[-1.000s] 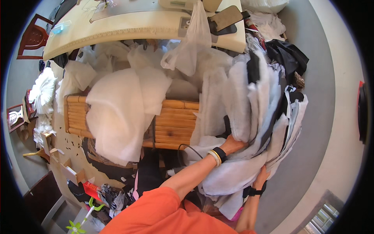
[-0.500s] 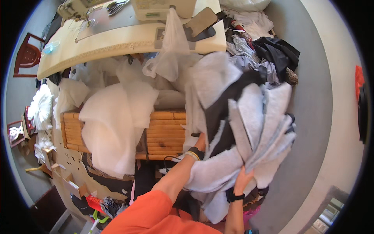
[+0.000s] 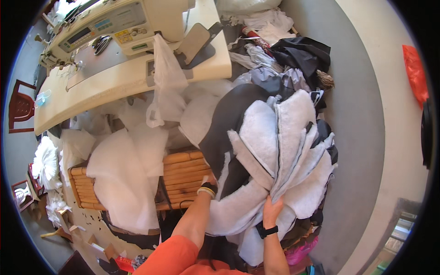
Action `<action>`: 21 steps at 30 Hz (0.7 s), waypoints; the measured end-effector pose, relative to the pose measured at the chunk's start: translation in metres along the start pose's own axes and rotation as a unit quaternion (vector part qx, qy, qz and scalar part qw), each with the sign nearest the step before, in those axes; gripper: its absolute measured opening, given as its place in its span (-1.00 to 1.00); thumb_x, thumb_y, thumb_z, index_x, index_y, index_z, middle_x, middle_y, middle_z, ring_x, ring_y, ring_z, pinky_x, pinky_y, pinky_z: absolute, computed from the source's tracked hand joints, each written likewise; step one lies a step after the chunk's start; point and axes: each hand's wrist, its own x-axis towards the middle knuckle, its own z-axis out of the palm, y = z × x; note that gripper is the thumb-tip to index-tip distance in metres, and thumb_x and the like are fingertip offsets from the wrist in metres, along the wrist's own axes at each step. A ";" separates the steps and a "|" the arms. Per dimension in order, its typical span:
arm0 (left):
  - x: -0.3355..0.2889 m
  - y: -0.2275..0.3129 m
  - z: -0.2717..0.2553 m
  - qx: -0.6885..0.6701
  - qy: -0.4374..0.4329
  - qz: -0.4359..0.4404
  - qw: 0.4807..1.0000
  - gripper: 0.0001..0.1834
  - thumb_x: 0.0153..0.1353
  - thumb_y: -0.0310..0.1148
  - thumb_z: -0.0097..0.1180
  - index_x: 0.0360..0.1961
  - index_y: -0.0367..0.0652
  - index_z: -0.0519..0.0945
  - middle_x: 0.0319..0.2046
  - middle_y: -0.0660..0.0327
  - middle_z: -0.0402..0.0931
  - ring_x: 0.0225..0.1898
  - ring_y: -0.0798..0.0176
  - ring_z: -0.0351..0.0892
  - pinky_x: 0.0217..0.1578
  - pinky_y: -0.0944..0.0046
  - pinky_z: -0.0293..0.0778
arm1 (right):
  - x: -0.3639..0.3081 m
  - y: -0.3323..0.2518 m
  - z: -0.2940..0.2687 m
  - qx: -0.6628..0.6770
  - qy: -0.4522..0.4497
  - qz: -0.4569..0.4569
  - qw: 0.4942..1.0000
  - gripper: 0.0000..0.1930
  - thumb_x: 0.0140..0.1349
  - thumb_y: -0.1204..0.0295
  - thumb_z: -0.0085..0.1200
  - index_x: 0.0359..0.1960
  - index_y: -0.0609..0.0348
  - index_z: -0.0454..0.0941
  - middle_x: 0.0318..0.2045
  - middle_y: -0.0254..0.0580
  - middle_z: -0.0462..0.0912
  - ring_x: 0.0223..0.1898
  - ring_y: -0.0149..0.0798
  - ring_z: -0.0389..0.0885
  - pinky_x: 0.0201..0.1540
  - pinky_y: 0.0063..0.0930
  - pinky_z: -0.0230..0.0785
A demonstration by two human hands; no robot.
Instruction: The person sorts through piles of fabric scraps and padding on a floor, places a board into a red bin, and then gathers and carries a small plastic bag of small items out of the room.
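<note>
A large bundle of white fleecy fabric pieces (image 3: 295, 119) with dark grey backing fans out in front of me. My right hand (image 3: 273, 208), with a black band on its wrist, is closed around the gathered lower ends of the pieces. At the bundle's left edge is my left hand (image 3: 209, 182), beside the dark backing (image 3: 224, 121). Fabric covers its fingers, so its grip does not show. Behind the left hand lies a bamboo-slat bench (image 3: 185, 172), partly under a sheet of white padding (image 3: 126, 178).
A sewing machine (image 3: 119, 27) stands on a cream table (image 3: 133, 85) at the far left, with a clear plastic bag (image 3: 167, 78) hanging from the edge. Black and grey cloth (image 3: 300, 52) is heaped beyond the bundle. A grey wall (image 3: 350, 114) rises at right.
The view has shifted, bringing more of the sewing machine into sight. The bundle appears farther left, with its dark backing spread wider. My right hand keeps its hold.
</note>
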 end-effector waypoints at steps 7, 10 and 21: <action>-0.076 0.002 0.065 0.149 -0.065 0.029 0.986 -0.51 0.23 -0.12 -0.06 0.08 -0.22 0.46 -0.08 0.24 0.54 -0.10 0.28 0.49 -0.04 0.31 0.39 | -0.030 0.012 -0.057 0.008 0.027 -0.013 1.000 -0.61 0.11 0.55 0.00 -0.01 0.54 0.40 -0.07 0.18 0.56 -0.01 0.02 0.51 0.10 -0.27 0.26; -0.109 0.019 0.096 0.193 -0.136 0.045 0.971 -0.51 0.23 -0.12 -0.07 0.08 -0.22 0.46 -0.07 0.24 0.54 -0.10 0.28 0.49 -0.04 0.32 0.39 | -0.067 -0.030 -0.095 0.004 0.072 -0.031 0.997 -0.60 0.16 0.55 -0.05 0.03 0.56 0.35 -0.01 0.19 0.52 0.04 -0.04 0.47 0.15 -0.30 0.21; -0.210 0.148 -0.015 0.135 -0.290 -0.009 0.947 -0.51 0.23 -0.12 -0.07 0.09 -0.21 0.45 -0.07 0.23 0.53 -0.09 0.27 0.49 -0.03 0.32 0.38 | -0.211 -0.114 -0.076 -0.077 -0.029 -0.169 0.982 -0.52 -0.07 0.45 0.07 -0.03 0.36 0.41 -0.17 0.22 0.48 -0.25 0.24 0.46 -0.14 -0.08 0.36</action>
